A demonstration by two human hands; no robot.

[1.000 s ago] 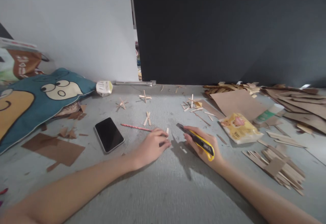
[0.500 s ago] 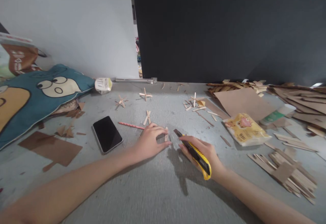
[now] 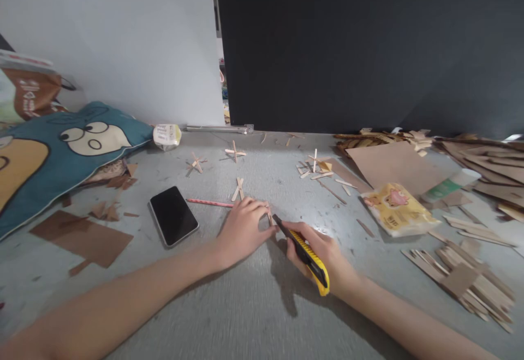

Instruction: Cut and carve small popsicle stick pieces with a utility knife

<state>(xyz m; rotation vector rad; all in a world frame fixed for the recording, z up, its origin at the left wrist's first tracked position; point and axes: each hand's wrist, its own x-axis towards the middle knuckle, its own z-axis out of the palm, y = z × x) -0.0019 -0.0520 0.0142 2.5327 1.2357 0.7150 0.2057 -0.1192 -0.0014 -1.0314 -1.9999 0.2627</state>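
Note:
My left hand (image 3: 245,230) rests on the grey table, its thumb and fingers closed on a small wooden stick piece (image 3: 269,218). In my right hand (image 3: 315,251) is a yellow and black utility knife (image 3: 307,253), its blade end pointing up and left, close beside the stick piece. Whether the blade touches the wood I cannot tell. A red patterned pencil or straw (image 3: 209,203) lies to the left, its right end reaching my left hand. Just beyond my fingers lie crossed wooden sticks (image 3: 238,189).
A black phone (image 3: 174,216) and cardboard (image 3: 82,238) lie left, near a blue cushion (image 3: 94,136). Small stick crosses (image 3: 235,153) stand at the back. On the right are a yellow packet (image 3: 399,210), a green-and-white tube (image 3: 450,185) and a stick bundle (image 3: 462,281).
My right hand has moved left with the knife, bringing the blade end up to the small stick piece. My left thumb and fingers have shifted slightly, and the piece looks more tilted.

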